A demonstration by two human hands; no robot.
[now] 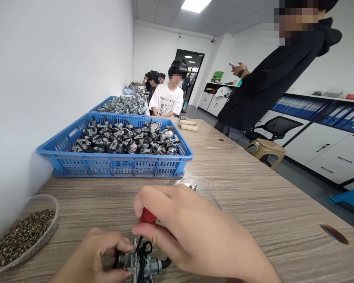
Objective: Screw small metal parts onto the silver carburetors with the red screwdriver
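Observation:
My right hand (183,228) is closed around a red-handled screwdriver (148,216), its shaft pointing down onto a small metal carburetor (141,262) at the table's front edge. My left hand (97,255) grips that carburetor from the left side, fingers curled against its body. A black hose curves out of the part on its right. The screwdriver's tip is hidden among the fittings.
A clear dish of small brass screws (20,236) sits at the front left. A blue crate (115,163) full of carburetors stands behind, with a second blue crate (120,105) farther back. A clear lid (206,192) lies beyond my hands. One person stands at right; others sit at the far end.

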